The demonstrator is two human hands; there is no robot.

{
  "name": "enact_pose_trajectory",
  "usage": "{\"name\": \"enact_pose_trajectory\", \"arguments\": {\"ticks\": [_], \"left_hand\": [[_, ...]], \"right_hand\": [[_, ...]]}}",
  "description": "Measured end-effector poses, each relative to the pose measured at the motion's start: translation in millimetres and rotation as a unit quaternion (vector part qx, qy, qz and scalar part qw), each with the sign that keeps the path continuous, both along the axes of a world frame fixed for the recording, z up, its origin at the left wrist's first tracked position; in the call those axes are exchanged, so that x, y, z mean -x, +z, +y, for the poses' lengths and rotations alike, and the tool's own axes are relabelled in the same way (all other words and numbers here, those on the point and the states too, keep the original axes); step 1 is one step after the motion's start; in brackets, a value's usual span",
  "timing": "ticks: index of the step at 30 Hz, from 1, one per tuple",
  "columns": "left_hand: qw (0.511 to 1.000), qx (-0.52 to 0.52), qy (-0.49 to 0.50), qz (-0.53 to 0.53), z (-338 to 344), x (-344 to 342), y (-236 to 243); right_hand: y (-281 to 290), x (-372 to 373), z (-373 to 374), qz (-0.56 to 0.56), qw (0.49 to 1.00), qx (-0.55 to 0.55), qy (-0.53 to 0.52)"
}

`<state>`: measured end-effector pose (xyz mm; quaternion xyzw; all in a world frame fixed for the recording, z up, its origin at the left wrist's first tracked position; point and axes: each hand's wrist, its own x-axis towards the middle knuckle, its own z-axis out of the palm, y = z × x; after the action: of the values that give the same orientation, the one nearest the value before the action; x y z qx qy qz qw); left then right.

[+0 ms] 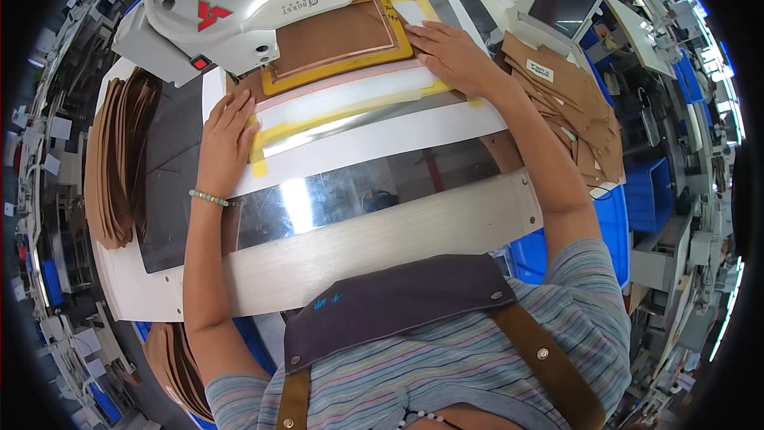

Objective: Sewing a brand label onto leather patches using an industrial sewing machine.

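Observation:
A yellow frame template with brown fabric inside lies beneath the white head of a sewing machine. It sits on a white sheet edged with yellow tape and pink lines. My left hand, with a bead bracelet at the wrist, lies with fingers extended on the sheet's left side, near the frame's lower left corner. My right hand rests with fingers stretched out at the right edge of the frame and the taped sheet. Under them is a glossy dark plate on the machine's pale table.
Brown fabric pieces are stacked at the left and heaped at the right. A screen stands at the back right. Blue bins sit below the right edge. The metal table edge runs before my apron.

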<state>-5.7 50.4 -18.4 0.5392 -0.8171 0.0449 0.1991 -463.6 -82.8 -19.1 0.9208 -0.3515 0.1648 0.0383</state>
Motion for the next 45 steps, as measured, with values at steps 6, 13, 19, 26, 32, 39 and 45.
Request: {"name": "enact_pose_trajectory", "arguments": {"ticks": [6,13,19,26,32,39,45], "left_hand": [[1.000,-0.008,-0.001,0.005,1.3,-2.2,-0.7],[1.000,0.007,0.016,-0.002,0.7,-5.7,-4.9],[1.000,-0.008,0.005,-0.027,3.6,-4.7,-1.6],[0.998,0.019,0.028,-0.046,4.7,-8.1,-0.8],[0.997,0.043,0.043,-0.038,10.8,-11.6,12.2],[0.999,0.022,0.038,-0.025,14.0,-14.1,10.6],[0.997,0.022,0.040,-0.059,14.2,-12.3,9.3]], "right_hand": [[-11.7,10.5,-13.7,0.064,0.948,0.120,-0.287],[3.6,15.3,24.3,0.022,0.998,0.015,-0.061],[2.6,13.3,63.0,0.042,0.992,0.046,-0.110],[-6.3,18.1,59.3,-0.040,0.992,0.032,-0.117],[-3.6,13.8,57.0,-0.094,0.988,0.015,-0.124],[-2.5,21.1,57.7,-0.052,0.990,-0.012,-0.131],[-2.4,16.6,59.3,-0.035,0.990,-0.015,-0.136]]}}
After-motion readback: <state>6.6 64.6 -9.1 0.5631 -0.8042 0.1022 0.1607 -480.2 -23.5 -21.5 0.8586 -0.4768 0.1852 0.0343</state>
